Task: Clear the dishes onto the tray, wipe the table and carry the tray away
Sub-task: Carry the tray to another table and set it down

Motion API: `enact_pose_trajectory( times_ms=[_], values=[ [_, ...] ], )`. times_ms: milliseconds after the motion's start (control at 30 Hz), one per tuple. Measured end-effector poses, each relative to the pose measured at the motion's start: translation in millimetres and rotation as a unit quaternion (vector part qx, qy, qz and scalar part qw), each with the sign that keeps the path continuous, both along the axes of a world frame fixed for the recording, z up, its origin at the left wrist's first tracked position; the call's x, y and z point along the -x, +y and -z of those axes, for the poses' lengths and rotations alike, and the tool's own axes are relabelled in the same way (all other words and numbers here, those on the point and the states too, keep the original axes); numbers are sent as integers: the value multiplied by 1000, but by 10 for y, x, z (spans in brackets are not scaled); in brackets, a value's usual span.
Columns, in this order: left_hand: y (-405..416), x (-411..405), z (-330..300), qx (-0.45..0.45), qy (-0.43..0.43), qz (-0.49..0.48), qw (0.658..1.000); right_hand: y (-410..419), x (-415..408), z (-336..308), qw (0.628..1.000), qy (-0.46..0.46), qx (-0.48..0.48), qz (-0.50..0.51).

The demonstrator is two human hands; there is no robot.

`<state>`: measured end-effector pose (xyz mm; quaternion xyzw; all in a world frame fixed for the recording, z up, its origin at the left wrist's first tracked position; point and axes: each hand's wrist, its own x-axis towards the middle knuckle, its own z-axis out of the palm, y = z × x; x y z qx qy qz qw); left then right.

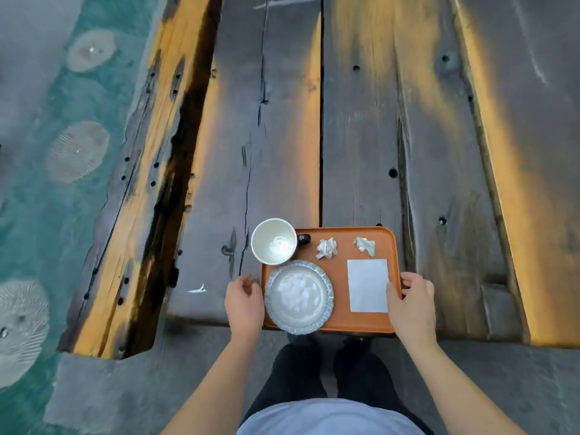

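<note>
An orange tray [342,321] sits at the near edge of a dark wooden table [282,136]. On it stand a white cup [273,241] with a dark handle at the far left corner and a blue-rimmed plate [298,297] in front of it. Two crumpled paper balls [327,248] [365,245] lie along the far side, and a flat white napkin [367,285] lies at the right. My left hand [244,301] is at the tray's left edge, fingers curled and slightly apart. My right hand [412,304] grips the tray's right edge, thumb over the rim.
A small white scrap [197,289] lies on the table left of the tray. A wooden bench plank [147,183] runs along the left, with teal patterned floor [47,152] beyond. My dark trousers and feet show below the table's edge.
</note>
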<state>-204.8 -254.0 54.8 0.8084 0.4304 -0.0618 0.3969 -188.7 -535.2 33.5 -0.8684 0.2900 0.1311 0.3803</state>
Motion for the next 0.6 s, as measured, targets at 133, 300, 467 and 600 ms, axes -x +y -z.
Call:
enact_pose_trajectory(
  times_ms=[133,300,467,600],
  values=[
    [62,-122,52,21,20,41,999,28,38,57,1000,9,0,6],
    [68,-199,101,49,25,58,997,-10,30,102,998,55,-20,6],
    [88,-230,182,53,28,43,997,-53,-49,110,997,67,-29,3],
    [92,-258,252,43,22,34,998,-38,-96,156,998,62,15,-12]
  ],
)
